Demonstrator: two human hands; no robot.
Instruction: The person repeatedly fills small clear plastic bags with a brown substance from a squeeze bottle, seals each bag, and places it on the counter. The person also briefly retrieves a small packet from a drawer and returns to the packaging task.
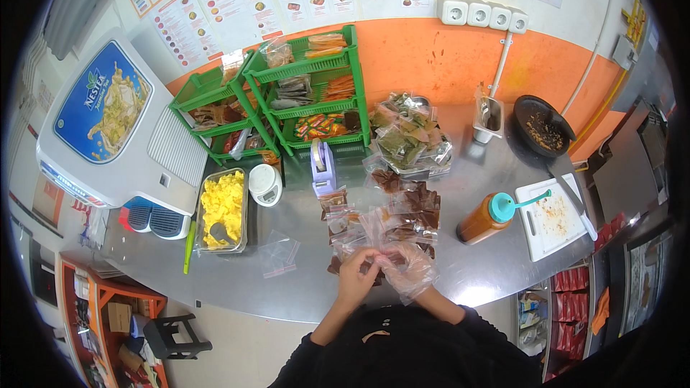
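My bare left hand (358,274) and my right hand (407,270), in a clear plastic glove, meet near the front edge of the steel table. Their fingertips pinch a small clear zip bag (373,229); the fingers partly hide it. Beneath and beyond them lie rows of zip bags filled with dark brown sauce (414,200). Bags with paler contents (340,223) lie along the left of these rows. Left of my hands, an unfilled zip bag (279,254) lies flat. A squeeze bottle of brown sauce (486,218) with a turquoise cap stands to the right.
Left stand a tub of yellow scrambled egg (222,202) with a scoop, a kitchen scale (265,185) and a lilac tape dispenser (323,172). Green racks (318,105) and a tray of bagged green leaves (412,132) are behind. A knife (572,202) lies on a white cutting board (536,231).
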